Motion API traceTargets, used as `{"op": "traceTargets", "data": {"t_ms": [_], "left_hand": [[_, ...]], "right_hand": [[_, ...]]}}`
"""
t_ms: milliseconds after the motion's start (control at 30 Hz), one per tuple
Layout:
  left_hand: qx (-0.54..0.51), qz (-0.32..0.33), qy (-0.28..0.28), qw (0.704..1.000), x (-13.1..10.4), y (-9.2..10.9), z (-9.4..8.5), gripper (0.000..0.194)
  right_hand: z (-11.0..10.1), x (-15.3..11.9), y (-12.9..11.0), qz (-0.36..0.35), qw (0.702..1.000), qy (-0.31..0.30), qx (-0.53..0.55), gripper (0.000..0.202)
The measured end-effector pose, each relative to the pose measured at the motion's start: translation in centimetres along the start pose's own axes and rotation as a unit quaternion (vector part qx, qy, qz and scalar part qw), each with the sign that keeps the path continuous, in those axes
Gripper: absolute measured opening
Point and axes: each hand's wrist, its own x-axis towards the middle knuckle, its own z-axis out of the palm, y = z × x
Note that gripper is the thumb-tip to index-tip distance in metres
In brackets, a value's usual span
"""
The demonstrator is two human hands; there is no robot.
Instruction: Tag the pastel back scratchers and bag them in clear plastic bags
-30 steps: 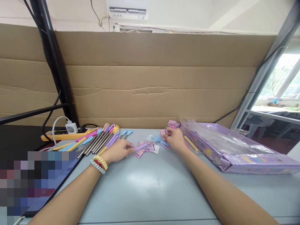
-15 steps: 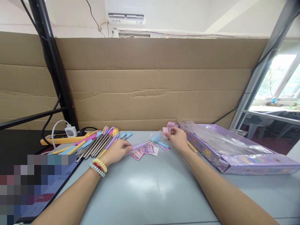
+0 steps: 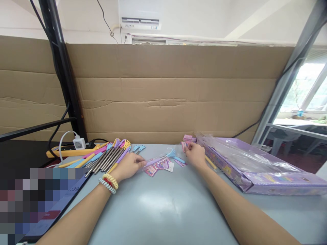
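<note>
Over the grey bench [image 3: 158, 209], pinching one end of a bagged purple stick [image 3: 153, 162] between nearly closed left fingers [image 3: 139, 159], across spread pink cards [image 3: 151, 170]. Slightly farther, gripping a small card [image 3: 184, 146] between closed right fingers [image 3: 190, 150], beside a purple box [image 3: 281, 185]. Beyond, facing a cardboard panel [image 3: 163, 90].

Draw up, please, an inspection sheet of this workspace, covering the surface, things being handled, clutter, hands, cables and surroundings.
Surface: grey table, light reflecting off it.
Things handled: purple-handled scratcher in a clear bag; loose cards about it.
Clutter: scratcher pile at left; box with plastic over it at right.
Left hand: pinches the bag at the handle end.
Right hand: pinches a card.
Cables: white cable by a plug; black cable near the left post.
Surroundings: cardboard behind, air conditioner above, window at right.
</note>
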Motion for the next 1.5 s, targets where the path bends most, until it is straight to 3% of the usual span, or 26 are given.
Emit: {"op": "traceTargets", "data": {"t_ms": [200, 433, 800, 1067, 1200, 1333, 1500], "left_hand": [[0.004, 0.009, -0.006, 1.000, 0.02, -0.16, 0.27, 0.038], [0.009, -0.002, -0.003, 1.000, 0.06, 0.14, 0.00, 0.037], [-0.008, -0.022, -0.015, 1.000, -0.23, 0.53, -0.14, 0.035], [0.002, -0.022, -0.016, 1.000, -0.17, -0.04, -0.02, 0.036], [-0.002, -0.020, -0.014, 1.000, -0.05, -0.10, 0.02, 0.036], [-0.012, -0.021, -0.013, 1.000, -0.01, 0.02, 0.04, 0.037], [-0.013, -0.016, -0.010, 1.000, -0.12, 0.17, 0.02, 0.034]], "right_hand": [[-0.33, 0.25, 0.28, 0.040, 0.998, 0.017, 0.053, 0.008], [0.13, -0.07, 0.10, -0.011, 1.000, 0.007, -0.006, 0.012], [-0.66, 0.39, 0.22, 0.074, 0.996, -0.002, 0.046, 0.006], [-0.37, -0.10, -0.04, 0.010, 0.996, -0.021, 0.082, 0.009], [-0.16, -0.27, -0.21, -0.030, 0.999, -0.031, 0.008, 0.013], [-0.01, -0.19, -0.04, -0.021, 0.999, -0.030, -0.023, 0.021], [-0.12, 0.06, 0.30, 0.014, 1.000, -0.005, -0.011, 0.010]]}}
